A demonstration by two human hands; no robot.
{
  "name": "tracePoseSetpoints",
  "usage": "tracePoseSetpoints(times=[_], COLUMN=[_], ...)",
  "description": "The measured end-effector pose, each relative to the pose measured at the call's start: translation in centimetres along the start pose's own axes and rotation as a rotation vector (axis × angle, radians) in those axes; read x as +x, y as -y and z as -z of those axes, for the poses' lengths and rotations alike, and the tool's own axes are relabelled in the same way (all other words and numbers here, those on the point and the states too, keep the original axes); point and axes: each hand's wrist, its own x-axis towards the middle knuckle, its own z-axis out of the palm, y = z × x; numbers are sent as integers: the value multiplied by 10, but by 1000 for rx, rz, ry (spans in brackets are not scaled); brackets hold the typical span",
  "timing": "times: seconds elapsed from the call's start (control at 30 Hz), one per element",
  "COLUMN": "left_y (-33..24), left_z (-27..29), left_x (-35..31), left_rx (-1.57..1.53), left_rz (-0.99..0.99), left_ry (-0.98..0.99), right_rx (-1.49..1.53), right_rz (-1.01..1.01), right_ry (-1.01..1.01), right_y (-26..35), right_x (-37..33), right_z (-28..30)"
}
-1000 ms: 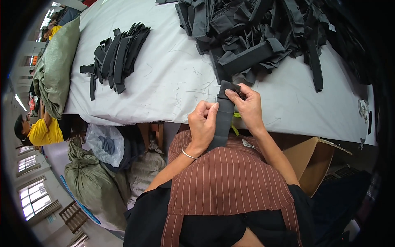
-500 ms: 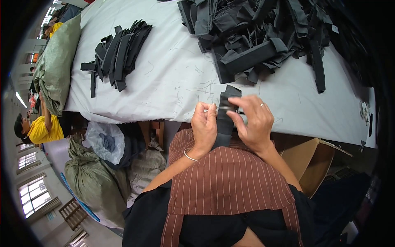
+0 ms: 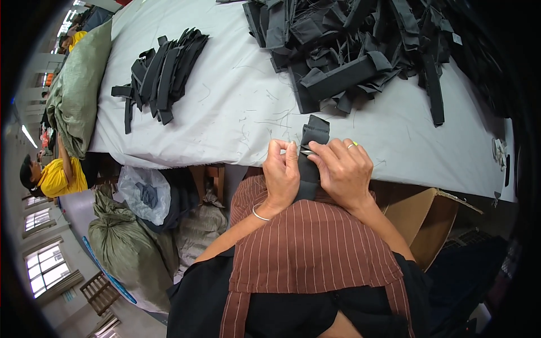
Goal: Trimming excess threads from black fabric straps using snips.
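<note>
A dark grey fabric strip (image 3: 316, 133) runs from the table's front edge down toward my lap, between my hands. My left hand (image 3: 280, 172) is closed in a pinch at the strip's left edge; what its fingertips grip is too small to make out. On the strip's right side, my right hand (image 3: 345, 169) is closed around a small pointed metal tool (image 3: 306, 152), its tip resting against the fabric. Most of that tool is hidden by the fingers.
A large heap of dark fabric strips (image 3: 344, 73) covers the table's back right; a neater stack (image 3: 166, 73) lies left. Loose threads dot the white cloth (image 3: 242, 101). Below stand sacks (image 3: 127, 248) and a cardboard box (image 3: 422, 219). A person in yellow (image 3: 62, 177) is at far left.
My right hand has closed its fingers and come down onto the strip, bringing the metal tool's tip against it. My left hand has hardly moved.
</note>
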Motion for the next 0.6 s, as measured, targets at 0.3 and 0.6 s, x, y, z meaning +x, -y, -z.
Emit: tracePoseSetpoints(times=[0.3, 0.6], left_y=[-3, -7], left_z=[2, 3], left_x=[1, 1], left_rx=[25, 81], left_rz=[-3, -44], left_ry=[8, 23], right_rx=[-25, -53], right_rz=[-21, -22], right_ry=[-18, -27], right_y=[3, 3], right_x=[2, 6], right_z=[0, -3])
